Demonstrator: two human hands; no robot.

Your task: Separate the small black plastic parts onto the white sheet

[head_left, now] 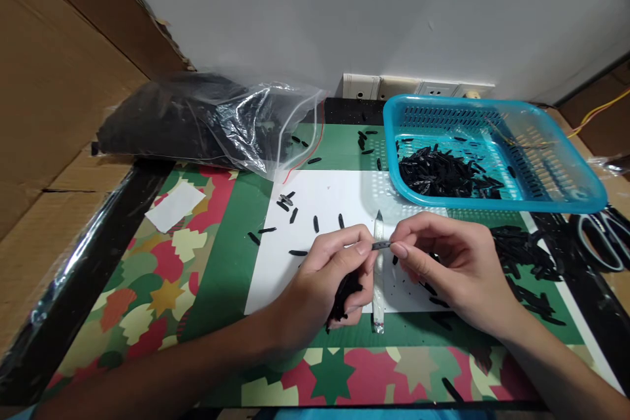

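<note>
Hands [467, 266] with slim grey piece [380, 245]

I see two hands [322, 275], one blue basket [541, 204], one clear bag [197, 119], one pointed white stick [378, 282], one pair of scissors [607, 236], four wall sockets [436, 88], and too many black bits [436, 170] to count.

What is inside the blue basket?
In the basket, black pieces lie heaped toward the left, with a few scattered apart. What lies under the heap, including the basket's bottom there, is covered and cannot be seen.
</note>
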